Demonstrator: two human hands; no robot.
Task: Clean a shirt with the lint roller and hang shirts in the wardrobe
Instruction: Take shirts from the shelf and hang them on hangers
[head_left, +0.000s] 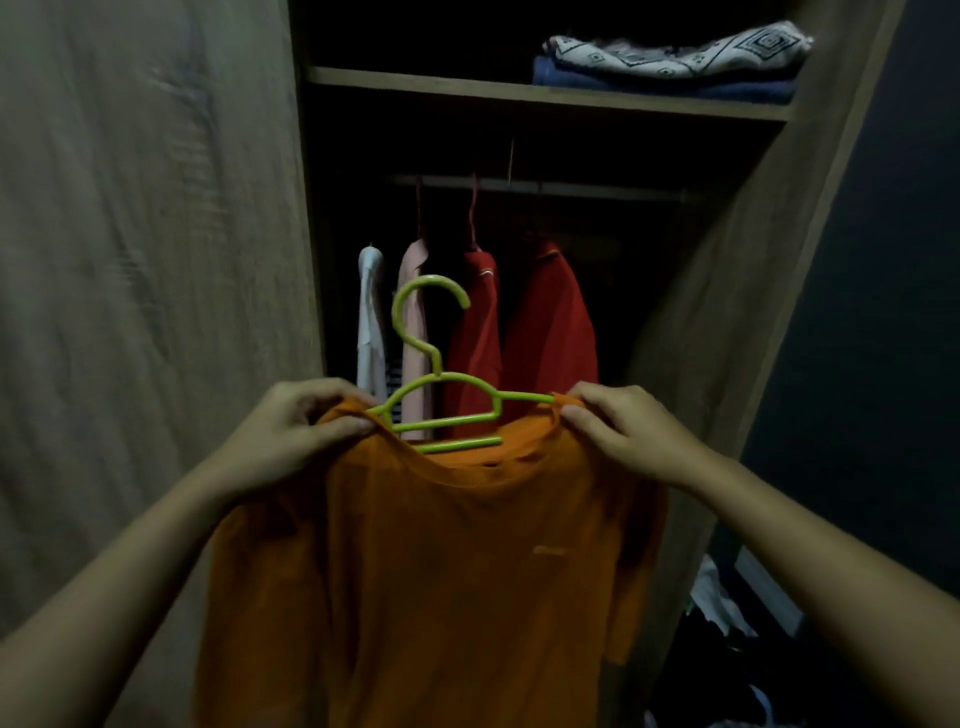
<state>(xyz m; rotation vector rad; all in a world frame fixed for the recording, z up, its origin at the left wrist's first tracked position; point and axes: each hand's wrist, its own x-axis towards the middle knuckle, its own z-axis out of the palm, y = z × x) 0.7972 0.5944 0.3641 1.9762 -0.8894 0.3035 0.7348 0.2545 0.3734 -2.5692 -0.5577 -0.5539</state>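
Observation:
An orange T-shirt (441, 571) hangs in front of me on a lime-green plastic hanger (441, 400), whose hook stands upright above the collar. My left hand (296, 426) pinches the shirt's left shoulder over the hanger's end. My right hand (618, 431) pinches the right shoulder at the hanger's other end. Behind them is the open wardrobe with its rail (535, 187), which carries a white shirt (371, 322), a pink shirt (413, 332) and two red shirts (545, 322). No lint roller is in view.
The wardrobe's wooden door (145, 286) stands open on the left and its side panel (727, 312) is on the right. A shelf (519, 93) above the rail holds folded textiles (670, 62). Loose clothes (727, 649) lie on the floor at lower right.

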